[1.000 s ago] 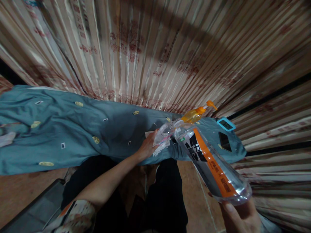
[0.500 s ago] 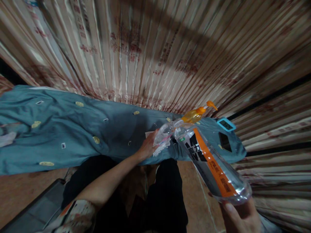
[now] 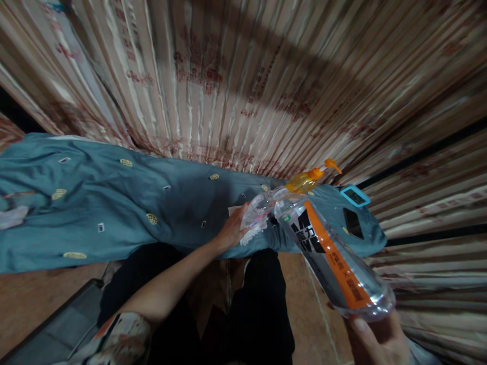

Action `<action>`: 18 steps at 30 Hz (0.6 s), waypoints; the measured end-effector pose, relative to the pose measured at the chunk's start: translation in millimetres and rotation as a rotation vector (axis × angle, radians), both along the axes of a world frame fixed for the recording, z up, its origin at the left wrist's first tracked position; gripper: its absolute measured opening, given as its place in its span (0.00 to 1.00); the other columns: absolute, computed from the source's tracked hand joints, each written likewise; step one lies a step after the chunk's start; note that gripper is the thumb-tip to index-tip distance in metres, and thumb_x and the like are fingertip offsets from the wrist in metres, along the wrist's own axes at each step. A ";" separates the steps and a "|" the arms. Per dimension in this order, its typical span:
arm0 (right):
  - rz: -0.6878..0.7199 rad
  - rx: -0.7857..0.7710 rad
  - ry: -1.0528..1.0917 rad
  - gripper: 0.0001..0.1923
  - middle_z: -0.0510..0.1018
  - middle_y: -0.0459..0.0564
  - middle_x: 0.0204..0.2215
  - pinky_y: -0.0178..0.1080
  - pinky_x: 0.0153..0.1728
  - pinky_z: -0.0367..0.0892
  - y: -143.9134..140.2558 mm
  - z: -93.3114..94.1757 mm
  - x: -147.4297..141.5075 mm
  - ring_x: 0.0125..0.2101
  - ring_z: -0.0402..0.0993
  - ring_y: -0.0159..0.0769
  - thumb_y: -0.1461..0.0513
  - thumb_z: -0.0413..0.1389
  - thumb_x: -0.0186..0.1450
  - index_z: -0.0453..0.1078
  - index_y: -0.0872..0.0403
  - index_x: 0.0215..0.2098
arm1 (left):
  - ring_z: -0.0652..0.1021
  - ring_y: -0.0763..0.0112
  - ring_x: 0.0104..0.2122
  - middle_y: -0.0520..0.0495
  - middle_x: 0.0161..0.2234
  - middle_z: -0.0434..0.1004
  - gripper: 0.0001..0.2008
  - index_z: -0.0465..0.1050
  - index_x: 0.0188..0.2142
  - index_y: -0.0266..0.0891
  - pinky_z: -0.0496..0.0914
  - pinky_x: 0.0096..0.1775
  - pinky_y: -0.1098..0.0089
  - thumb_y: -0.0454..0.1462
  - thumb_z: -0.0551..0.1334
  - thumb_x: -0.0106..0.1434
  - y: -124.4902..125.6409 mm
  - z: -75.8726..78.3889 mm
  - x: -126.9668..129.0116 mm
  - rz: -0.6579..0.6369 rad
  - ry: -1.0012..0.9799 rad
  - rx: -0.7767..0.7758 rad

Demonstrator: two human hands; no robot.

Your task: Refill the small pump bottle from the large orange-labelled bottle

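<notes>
My right hand point(image 3: 378, 337) grips the base of a large clear plastic bottle point(image 3: 331, 253) with an orange, black and silver label. The bottle is tilted, its neck end lower and pointing up-left in the view. That end meets a smaller clear plastic bottle point(image 3: 259, 207), which my left hand point(image 3: 231, 229) holds with closed fingers, partly hidden behind it. Whether the two mouths touch I cannot tell. White lacy material point(image 3: 254, 232) shows just under the smaller bottle. Right behind the bottles is a pump bottle point(image 3: 304, 181) of yellow-orange liquid with an orange pump head.
A teal patterned cloth point(image 3: 125, 203) covers the long narrow surface before me. On its right end lie a blue-framed digital display point(image 3: 355, 196) and a dark phone-like slab point(image 3: 353, 223). White crumpled material point(image 3: 13, 217) lies far left. A pleated printed curtain point(image 3: 236, 96) hangs behind.
</notes>
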State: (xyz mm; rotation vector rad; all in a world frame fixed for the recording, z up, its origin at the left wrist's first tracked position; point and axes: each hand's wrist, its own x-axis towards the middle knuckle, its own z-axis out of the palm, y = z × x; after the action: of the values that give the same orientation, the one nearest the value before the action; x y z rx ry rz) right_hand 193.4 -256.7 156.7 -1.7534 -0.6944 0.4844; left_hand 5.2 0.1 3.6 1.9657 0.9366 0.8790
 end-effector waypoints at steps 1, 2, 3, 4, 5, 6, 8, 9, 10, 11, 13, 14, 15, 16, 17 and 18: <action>-0.003 -0.006 -0.004 0.47 0.68 0.58 0.64 0.60 0.62 0.60 -0.3 -0.7 0.8 0.62 0.67 0.60 0.48 0.67 0.56 0.57 0.49 0.69 | 0.65 0.52 0.67 0.38 0.69 0.60 0.41 0.47 0.71 0.43 0.61 0.67 0.49 0.35 0.66 0.63 -0.1 0.6 0.0 0.000 -0.002 -0.002; -0.009 -0.007 -0.002 0.47 0.68 0.58 0.64 0.60 0.62 0.60 -0.3 -1.2 1.3 0.62 0.67 0.60 0.48 0.67 0.56 0.58 0.49 0.69 | 0.65 0.52 0.67 0.38 0.69 0.60 0.41 0.48 0.71 0.42 0.61 0.67 0.49 0.35 0.66 0.63 -0.2 1.2 -0.1 0.001 -0.004 -0.003; -0.013 -0.003 0.005 0.47 0.68 0.58 0.64 0.60 0.62 0.60 0.0 -1.5 1.5 0.62 0.66 0.60 0.48 0.67 0.55 0.58 0.49 0.69 | 0.65 0.52 0.67 0.38 0.69 0.60 0.41 0.48 0.71 0.42 0.61 0.67 0.49 0.35 0.66 0.63 -0.4 1.9 -0.2 0.004 -0.005 -0.004; -0.018 0.008 0.014 0.47 0.69 0.58 0.64 0.61 0.62 0.59 0.4 -1.7 1.5 0.62 0.66 0.61 0.48 0.67 0.55 0.59 0.49 0.68 | 0.64 0.51 0.67 0.38 0.69 0.60 0.41 0.48 0.71 0.42 0.61 0.67 0.49 0.34 0.66 0.63 -0.5 2.5 -0.3 0.007 -0.006 -0.006; -0.021 0.021 0.021 0.47 0.69 0.58 0.64 0.61 0.62 0.59 0.8 -2.0 1.5 0.61 0.67 0.61 0.48 0.68 0.55 0.59 0.49 0.68 | 0.64 0.51 0.67 0.38 0.69 0.60 0.41 0.48 0.71 0.42 0.62 0.67 0.49 0.34 0.66 0.62 -0.7 3.2 -0.4 0.011 -0.007 -0.007; -0.023 0.033 0.024 0.47 0.69 0.58 0.63 0.61 0.62 0.60 1.1 -2.5 1.6 0.61 0.67 0.61 0.48 0.68 0.54 0.60 0.49 0.68 | 0.65 0.51 0.67 0.39 0.69 0.60 0.42 0.48 0.71 0.42 0.62 0.67 0.49 0.33 0.66 0.62 -0.8 3.7 -0.6 0.011 -0.005 -0.008; -0.022 0.037 0.009 0.48 0.70 0.59 0.63 0.62 0.62 0.59 0.7 -4.4 2.7 0.61 0.66 0.62 0.48 0.67 0.55 0.59 0.50 0.69 | 0.64 0.51 0.67 0.39 0.69 0.60 0.43 0.47 0.71 0.42 0.62 0.67 0.50 0.33 0.66 0.61 -0.7 4.0 -0.9 0.009 -0.001 -0.011; -0.025 0.026 -0.007 0.48 0.69 0.59 0.63 0.62 0.62 0.59 0.1 -5.6 3.6 0.62 0.66 0.62 0.48 0.67 0.55 0.59 0.50 0.69 | 0.64 0.51 0.67 0.39 0.69 0.59 0.42 0.47 0.71 0.42 0.62 0.67 0.50 0.33 0.66 0.62 -0.5 3.6 -0.9 0.005 0.000 -0.011; -0.027 0.012 -0.020 0.48 0.69 0.59 0.63 0.62 0.62 0.59 -0.6 -6.9 4.5 0.62 0.66 0.62 0.48 0.67 0.55 0.58 0.51 0.69 | 0.64 0.51 0.67 0.38 0.69 0.59 0.42 0.48 0.71 0.42 0.62 0.67 0.50 0.33 0.66 0.62 -0.3 2.9 -0.9 0.001 -0.001 -0.009; -0.030 -0.001 -0.027 0.48 0.69 0.59 0.64 0.62 0.62 0.59 -1.3 -8.0 5.3 0.62 0.66 0.62 0.47 0.67 0.56 0.58 0.51 0.69 | 0.64 0.51 0.67 0.38 0.69 0.59 0.42 0.48 0.71 0.42 0.62 0.67 0.50 0.33 0.65 0.62 0.0 1.8 -0.7 0.001 -0.005 -0.005; -0.036 -0.010 -0.020 0.46 0.69 0.60 0.63 0.61 0.61 0.61 -1.9 -8.8 5.7 0.61 0.68 0.61 0.47 0.66 0.56 0.59 0.51 0.68 | 0.64 0.51 0.67 0.37 0.69 0.59 0.41 0.48 0.71 0.42 0.62 0.67 0.49 0.34 0.65 0.62 0.8 -0.9 -0.3 0.000 -0.012 0.006; -0.038 -0.007 -0.010 0.46 0.70 0.59 0.63 0.60 0.61 0.62 -1.7 -8.4 5.4 0.60 0.69 0.61 0.47 0.66 0.56 0.59 0.50 0.68 | 0.64 0.51 0.67 0.37 0.69 0.59 0.41 0.48 0.71 0.42 0.62 0.67 0.49 0.34 0.65 0.62 1.2 -2.3 0.0 -0.001 -0.015 0.011; -0.040 -0.004 -0.002 0.46 0.70 0.59 0.62 0.60 0.61 0.62 -1.1 -7.5 4.7 0.59 0.69 0.61 0.47 0.66 0.56 0.60 0.50 0.68 | 0.64 0.51 0.67 0.37 0.69 0.59 0.42 0.47 0.71 0.42 0.61 0.67 0.48 0.34 0.66 0.62 1.6 -3.5 0.2 -0.002 -0.016 0.017; -0.046 -0.004 0.004 0.46 0.71 0.60 0.62 0.61 0.61 0.62 -0.3 -6.4 3.8 0.59 0.70 0.61 0.47 0.66 0.55 0.60 0.50 0.68 | 0.64 0.51 0.68 0.36 0.69 0.58 0.42 0.46 0.71 0.42 0.61 0.67 0.48 0.34 0.65 0.63 1.9 -4.4 0.3 -0.005 -0.015 0.023; -0.051 -0.004 0.007 0.47 0.72 0.60 0.61 0.61 0.61 0.61 0.5 -5.3 3.1 0.58 0.70 0.61 0.46 0.67 0.55 0.60 0.51 0.68 | 0.64 0.52 0.68 0.36 0.70 0.58 0.42 0.46 0.71 0.42 0.61 0.67 0.48 0.34 0.65 0.63 2.2 -5.0 0.2 -0.008 -0.014 0.027; -0.055 -0.004 0.006 0.47 0.72 0.60 0.61 0.62 0.61 0.60 1.2 -4.4 2.6 0.58 0.70 0.62 0.46 0.67 0.55 0.60 0.51 0.68 | 0.64 0.52 0.68 0.36 0.70 0.57 0.41 0.45 0.71 0.42 0.61 0.67 0.48 0.34 0.65 0.63 2.3 -5.3 0.1 -0.012 -0.012 0.031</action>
State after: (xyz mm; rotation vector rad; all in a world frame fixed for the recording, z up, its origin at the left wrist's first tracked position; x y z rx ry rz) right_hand 196.0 -255.5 152.2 -1.7694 -0.6393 0.4535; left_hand 5.3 2.4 -1.7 1.9881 0.9080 0.9026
